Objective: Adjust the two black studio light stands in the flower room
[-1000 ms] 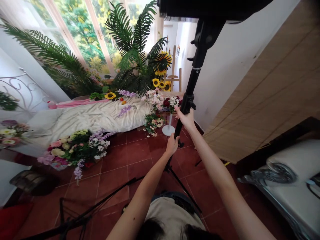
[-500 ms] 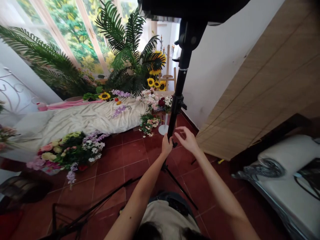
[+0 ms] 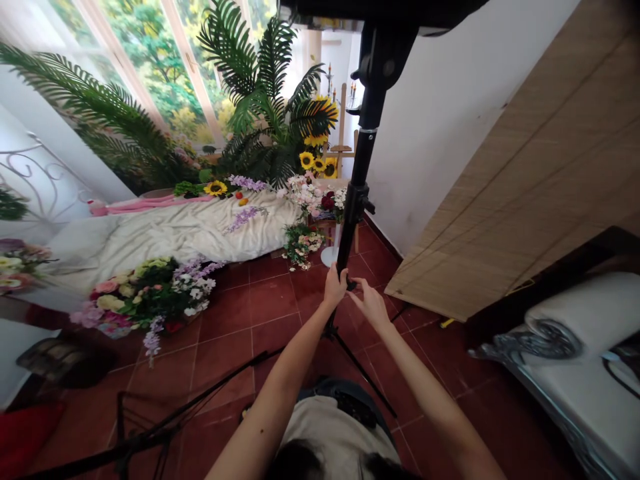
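A black light stand (image 3: 358, 167) rises in front of me, its upper pole topped by a dark fixture (image 3: 385, 10) cut off at the top edge. My left hand (image 3: 334, 287) is wrapped round the lower part of the pole. On the pole's right side, my right hand (image 3: 370, 303) pinches a small black knob (image 3: 351, 285), which the fingers partly cover. Higher up sits another clamp (image 3: 358, 200) with its own knob. Below my hands the stand's legs (image 3: 365, 373) spread over the floor.
Red tiles (image 3: 273, 300) cover the floor. At left, a bed with a cream cover (image 3: 200, 230) has flower arrangements (image 3: 145, 293) beside it. Palm leaves (image 3: 270, 100) stand before the window. A bamboo screen (image 3: 490, 200) and a white sofa (image 3: 575, 360) are at right. Another black stand (image 3: 165, 427) lies lower left.
My right hand has moved in from beside the pole, and its fingers have closed on the knob. My left hand keeps its hold. The view has shifted slightly.
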Demonstrator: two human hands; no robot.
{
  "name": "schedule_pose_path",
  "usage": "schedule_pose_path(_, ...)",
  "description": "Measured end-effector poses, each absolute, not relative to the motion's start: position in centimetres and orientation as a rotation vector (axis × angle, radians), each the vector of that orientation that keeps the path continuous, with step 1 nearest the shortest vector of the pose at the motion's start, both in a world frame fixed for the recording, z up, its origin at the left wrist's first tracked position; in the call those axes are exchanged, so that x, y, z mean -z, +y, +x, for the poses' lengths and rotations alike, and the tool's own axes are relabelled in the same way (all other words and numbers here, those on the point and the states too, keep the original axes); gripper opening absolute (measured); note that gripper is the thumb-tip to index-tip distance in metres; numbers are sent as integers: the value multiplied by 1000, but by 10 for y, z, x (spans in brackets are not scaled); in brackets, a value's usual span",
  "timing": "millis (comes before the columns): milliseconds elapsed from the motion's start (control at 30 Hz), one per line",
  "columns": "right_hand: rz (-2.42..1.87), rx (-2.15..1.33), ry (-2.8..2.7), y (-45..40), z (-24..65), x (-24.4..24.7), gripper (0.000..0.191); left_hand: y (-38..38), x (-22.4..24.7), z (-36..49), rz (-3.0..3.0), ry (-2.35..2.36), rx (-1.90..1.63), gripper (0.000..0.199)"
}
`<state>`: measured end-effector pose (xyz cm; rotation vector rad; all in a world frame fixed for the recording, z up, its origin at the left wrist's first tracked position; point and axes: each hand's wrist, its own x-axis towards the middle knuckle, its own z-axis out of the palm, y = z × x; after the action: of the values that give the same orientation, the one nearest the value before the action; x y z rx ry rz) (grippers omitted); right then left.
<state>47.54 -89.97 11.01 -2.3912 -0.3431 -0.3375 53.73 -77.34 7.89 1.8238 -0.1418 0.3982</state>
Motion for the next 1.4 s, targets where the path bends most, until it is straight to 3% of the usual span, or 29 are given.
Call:
schedule_pose_path(200, -2307, 342, -262, -897, 478, -106, 39, -772, -81, 536, 1824, -181, -379, 30)
schedule_pose_path(367, -1689, -38, 80, -881, 486, -102, 49, -771, -84, 534, 1841, -181, -355, 31)
schedule_pose_path(467, -1267, -361, 134, -879, 490, -104, 37, -771, -86, 533, 1846, -174, -358, 31)
schedule_pose_path(600, -1034, -477, 98, -883, 489, -107, 24, -772, -89, 532, 1845, -151, -357, 30)
schedule_pose_path(700, -1177, -414, 160, -883, 486, -103, 28, -772, -91, 531, 1839, -159, -345, 29)
schedule_pose_path(933, -1973, 187, -34, -885, 475, -97, 41, -772, -92, 530, 1812, -163, -344, 28)
schedule_pose_path(1167, -2438, 370, -212, -891, 469, -104, 40, -769, -97, 527, 1818, -193, -313, 32)
schedule_pose_path(1400, -2575, 411, -319, -897, 484, -98, 41, -773, -103, 523, 1730, -170, -307, 35)
